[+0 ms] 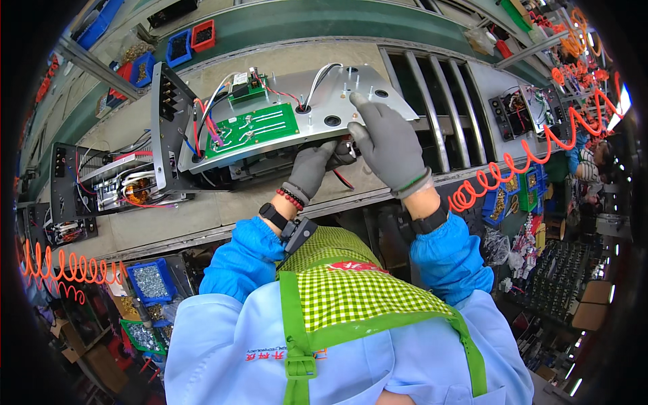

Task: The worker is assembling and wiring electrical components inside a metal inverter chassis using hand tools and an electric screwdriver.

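Note:
A tilted grey metal panel (364, 88) carries a green circuit board (253, 128), a smaller green board (246, 86) and coloured wires. My right hand (386, 142), in a grey glove, lies flat on the panel's right edge with fingers spread over it. My left hand (312, 167), also gloved, reaches under the panel's lower edge, where its fingertips are hidden; a red wire (343, 179) hangs beside it. A black side bracket (167, 128) stands at the panel's left end.
A second open chassis (108, 182) with wiring lies to the left on the workbench (202, 216). Blue and red bins (190, 42) sit behind; blue bins of screws (151, 280) below. Orange coiled hoses (540, 152) hang right and left. Metal rollers (432, 94) lie right.

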Motion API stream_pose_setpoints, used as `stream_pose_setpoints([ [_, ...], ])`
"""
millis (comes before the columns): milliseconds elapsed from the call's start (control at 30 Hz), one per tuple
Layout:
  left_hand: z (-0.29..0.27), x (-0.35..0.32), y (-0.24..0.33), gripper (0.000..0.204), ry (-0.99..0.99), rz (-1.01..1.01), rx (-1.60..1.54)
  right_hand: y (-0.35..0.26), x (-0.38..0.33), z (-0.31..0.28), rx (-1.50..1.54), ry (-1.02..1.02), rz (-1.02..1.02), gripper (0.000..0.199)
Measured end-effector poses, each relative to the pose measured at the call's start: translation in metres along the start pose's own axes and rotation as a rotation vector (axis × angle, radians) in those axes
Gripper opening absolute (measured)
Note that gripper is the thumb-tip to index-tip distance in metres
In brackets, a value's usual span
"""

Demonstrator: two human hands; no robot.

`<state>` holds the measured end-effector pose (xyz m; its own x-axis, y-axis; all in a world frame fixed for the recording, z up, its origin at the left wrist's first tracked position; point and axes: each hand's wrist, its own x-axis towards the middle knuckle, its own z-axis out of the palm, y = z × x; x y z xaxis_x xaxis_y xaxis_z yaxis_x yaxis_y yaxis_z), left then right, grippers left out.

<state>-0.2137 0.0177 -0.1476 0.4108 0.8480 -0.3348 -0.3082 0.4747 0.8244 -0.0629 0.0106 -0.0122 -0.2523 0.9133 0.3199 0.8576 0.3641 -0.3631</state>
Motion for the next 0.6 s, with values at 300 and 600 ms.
stream_pose_setpoints([
  [300,-0.010,0.019,-0.020,0.023,0.121,0.619,1.075,0.040,0.008,0.040,-0.055,-0.010,-0.073,0.024],
  [600,-0.019,0.007,-0.008,0.025,0.170,0.618,1.226,0.036,0.016,0.034,0.006,-0.129,0.060,0.025],
])
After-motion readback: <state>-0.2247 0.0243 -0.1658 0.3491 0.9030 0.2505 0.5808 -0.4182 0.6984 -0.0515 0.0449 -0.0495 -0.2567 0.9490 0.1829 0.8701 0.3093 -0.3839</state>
